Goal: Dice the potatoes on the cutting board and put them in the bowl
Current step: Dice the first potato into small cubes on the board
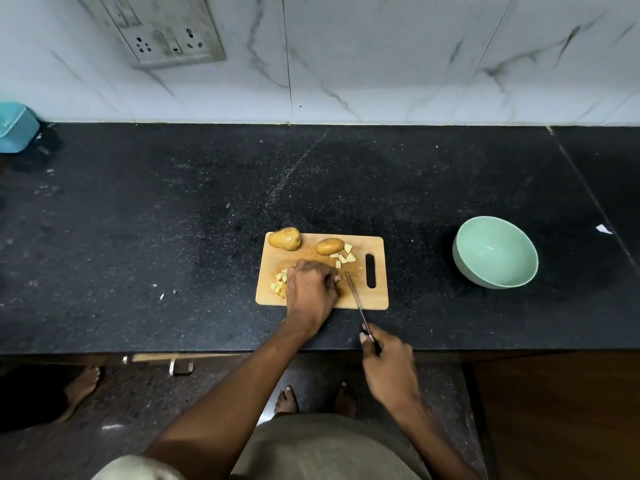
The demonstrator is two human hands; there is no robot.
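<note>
A wooden cutting board lies on the black counter. Two whole potatoes sit along its far edge, one at the left corner and one near the middle. Diced pieces lie beside the middle potato and at the board's left side. My left hand is curled over a potato piece on the board, which it mostly hides. My right hand grips a knife by its handle, the blade tip resting on the board just right of my left fingers. The pale green bowl stands to the right.
A marble-tiled wall with a socket plate backs the counter. A blue container sits at the far left. A scrap of white paper lies right of the bowl. Another person's foot is on the floor at left.
</note>
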